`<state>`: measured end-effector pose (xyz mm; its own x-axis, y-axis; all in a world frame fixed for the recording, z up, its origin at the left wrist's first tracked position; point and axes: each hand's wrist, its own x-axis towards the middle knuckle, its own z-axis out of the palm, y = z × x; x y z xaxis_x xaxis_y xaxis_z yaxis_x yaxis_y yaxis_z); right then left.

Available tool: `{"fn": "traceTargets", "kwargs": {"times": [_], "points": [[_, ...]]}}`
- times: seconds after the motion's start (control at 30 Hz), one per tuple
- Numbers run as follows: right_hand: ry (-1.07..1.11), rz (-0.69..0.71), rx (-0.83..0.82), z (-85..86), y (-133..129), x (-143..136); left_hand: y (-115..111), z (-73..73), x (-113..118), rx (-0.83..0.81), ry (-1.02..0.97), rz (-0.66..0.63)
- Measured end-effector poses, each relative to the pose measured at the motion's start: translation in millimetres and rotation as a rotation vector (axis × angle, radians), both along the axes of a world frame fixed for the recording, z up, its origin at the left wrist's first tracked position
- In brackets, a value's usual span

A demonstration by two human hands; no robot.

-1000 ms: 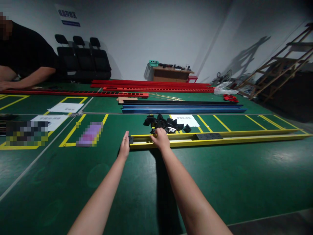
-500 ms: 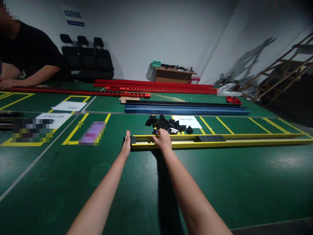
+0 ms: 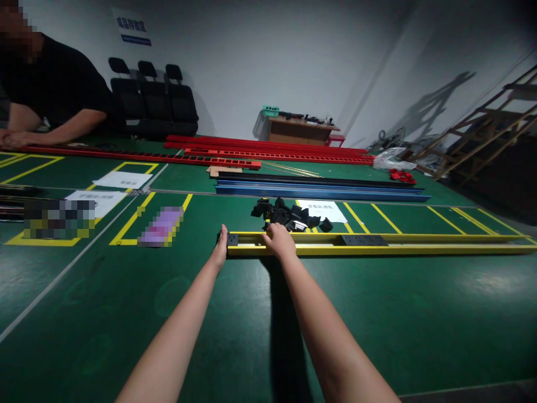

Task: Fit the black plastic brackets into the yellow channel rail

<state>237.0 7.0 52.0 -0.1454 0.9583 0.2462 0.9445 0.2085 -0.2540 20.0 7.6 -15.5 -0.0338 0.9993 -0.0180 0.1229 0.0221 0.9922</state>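
Observation:
A long yellow channel rail (image 3: 415,249) lies crosswise on the green table in front of me. My left hand (image 3: 220,248) is held upright, fingers stretched out, with its palm against the rail's left end. Right beside that palm, a small black block (image 3: 232,240) sits in the end of the channel. My right hand (image 3: 280,240) is closed over the rail from above, a little further right; its fingertips are partly hidden. Another black piece (image 3: 364,240) rests inside the channel. A heap of black plastic parts (image 3: 285,214) lies just behind the rail.
Blue rails (image 3: 323,191) lie beyond the heap, with red rails (image 3: 268,144) behind them. A paper sheet (image 3: 329,211) lies near the black parts. At the far left a person (image 3: 62,84) leans over the table. A wooden ladder-like frame (image 3: 486,117) stands at right.
The view has shifted slightly. The black block at the left end appears a little deeper in the channel, with my left palm following it. My right hand keeps its place on the rail.

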Motion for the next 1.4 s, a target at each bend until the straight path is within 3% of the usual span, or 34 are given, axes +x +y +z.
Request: {"fn": "traceTargets", "kwargs": {"times": [0.13,0.23,0.4,0.57,0.73,0.9,1.1,1.4], "points": [[-0.045,0.018,-0.031,-0.2,2.2,-1.2,1.1,0.3,-0.6,0.026,0.117,-0.055],[-0.06,0.027,-0.056,0.2,3.3,-1.5,-1.1,9.1,-3.1,0.018,0.162,-0.075],[-0.05,0.054,-0.095,5.5,2.3,3.1,-12.9,25.7,-11.4,0.096,0.23,-0.218],[-0.112,0.071,-0.172,12.7,1.0,-8.1,-17.9,25.2,-11.4,0.146,0.236,-0.146],[-0.057,0.093,-0.166,12.2,-5.3,-60.5,-12.1,20.9,-12.7,0.193,0.329,-0.118],[-0.073,-0.045,-0.214,9.0,-5.8,-96.3,-11.7,19.4,-14.7,0.225,0.4,-0.114],[-0.066,-0.117,-0.208,5.6,-2.8,-105.7,-13.5,20.0,-13.6,0.229,0.402,-0.114],[-0.058,-0.09,-0.15,7.9,-10.4,-104.7,-12.9,18.6,-12.8,0.232,0.402,-0.108]]}}
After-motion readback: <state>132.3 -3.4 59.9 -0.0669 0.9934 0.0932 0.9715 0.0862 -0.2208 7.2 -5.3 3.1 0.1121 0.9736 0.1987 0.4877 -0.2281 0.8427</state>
